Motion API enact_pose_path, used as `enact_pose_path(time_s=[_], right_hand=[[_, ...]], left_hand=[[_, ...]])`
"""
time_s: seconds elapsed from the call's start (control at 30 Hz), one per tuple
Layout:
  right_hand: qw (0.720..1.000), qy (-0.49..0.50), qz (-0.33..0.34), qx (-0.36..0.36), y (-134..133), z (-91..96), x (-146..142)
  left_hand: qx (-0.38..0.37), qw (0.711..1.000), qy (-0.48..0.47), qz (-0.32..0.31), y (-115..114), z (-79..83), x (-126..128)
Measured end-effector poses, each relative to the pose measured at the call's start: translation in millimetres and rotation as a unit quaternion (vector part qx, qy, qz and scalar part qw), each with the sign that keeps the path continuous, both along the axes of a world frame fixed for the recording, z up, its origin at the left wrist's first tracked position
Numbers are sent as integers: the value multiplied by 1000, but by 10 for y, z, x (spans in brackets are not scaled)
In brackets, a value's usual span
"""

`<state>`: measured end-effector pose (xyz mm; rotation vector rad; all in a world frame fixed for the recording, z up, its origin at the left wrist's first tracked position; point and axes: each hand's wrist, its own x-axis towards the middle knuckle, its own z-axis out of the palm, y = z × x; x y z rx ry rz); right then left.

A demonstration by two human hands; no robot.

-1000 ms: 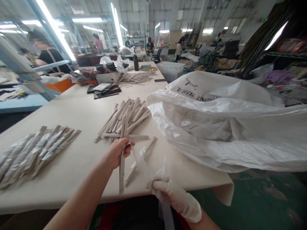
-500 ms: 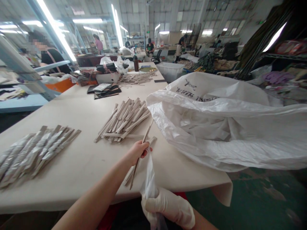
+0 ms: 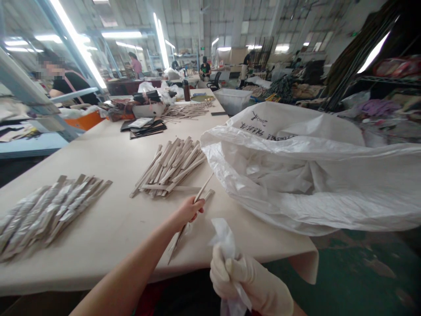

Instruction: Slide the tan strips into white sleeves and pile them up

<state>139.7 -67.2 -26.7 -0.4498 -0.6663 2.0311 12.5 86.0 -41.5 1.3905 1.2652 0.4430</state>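
Observation:
My bare left hand (image 3: 188, 211) is closed around a thin beige strip (image 3: 205, 182), held slantwise above the table. Partly behind that hand, another flat strip (image 3: 209, 194) lies on the tabletop. A white glove covers my right hand (image 3: 245, 278), whose fingers grip a crumpled piece of thin white plastic film (image 3: 224, 233) near the table's front edge. The film's upper end sticks up free, apart from my left hand. Just beyond the left hand is a loose pile of beige strips (image 3: 174, 166). Bundles of strips wrapped in clear film (image 3: 62, 204) lie at the left.
A large white woven sack (image 3: 289, 210) with handwriting covers the table's right side. Black flat pieces (image 3: 144, 131), a dark bottle (image 3: 186, 90) and more strips (image 3: 184, 111) sit farther back. A blue metal frame (image 3: 42, 105) stands at left. Several people are in the background.
My right hand has moved up and right with the plastic film, whose upper end has come away from my left hand. The left hand has shifted slightly down and left, still holding the strip.

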Motion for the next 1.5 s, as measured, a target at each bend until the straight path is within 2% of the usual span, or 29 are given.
enact_pose_path(time_s=[0.07, 0.17, 0.3, 0.4, 0.5, 0.63, 0.73, 0.9, 1.0, 1.1, 1.3, 1.43, 1.5], right_hand=[[999, 21, -20, -27, 43, -15, 62], [992, -21, -89, -83, 182, -14, 128], [946, -119, -266, -142, 471, -101, 119], [924, -124, -323, -160, 637, -212, 92], [920, -122, -338, -159, 703, -280, 70], [910, -133, -353, -171, 718, -323, 39], [904, -151, -366, -161, 714, -344, 24], [892, -235, -372, -99, 691, -314, -8], [899, -217, -364, -110, 685, -292, -52], [893, -198, -381, -133, 687, -289, -85], [903, -211, -366, -81, 695, -310, -172], [900, -193, -380, -93, 666, -317, -250], [904, -197, -364, -105, 630, -310, -237]], left_hand=[[14, 1000, 4, 3, -46, 54, -106], [33, 999, 12, 14, -174, 118, -311], [70, 996, 50, -24, -434, 172, -645], [111, 986, 96, -78, -647, 248, -885], [111, 979, 125, -120, -818, 376, -1004], [100, 970, 147, -164, -882, 499, -938], [121, 965, 158, -171, -840, 471, -867], [140, 957, 187, -173, -817, 379, -875], [153, 955, 198, -159, -832, 388, -867], [164, 955, 199, -145, -837, 409, -851], [171, 952, 219, -128, -877, 382, -832], [164, 953, 227, -111, -942, 326, -725], [153, 955, 225, -116, -956, 318, -717]])
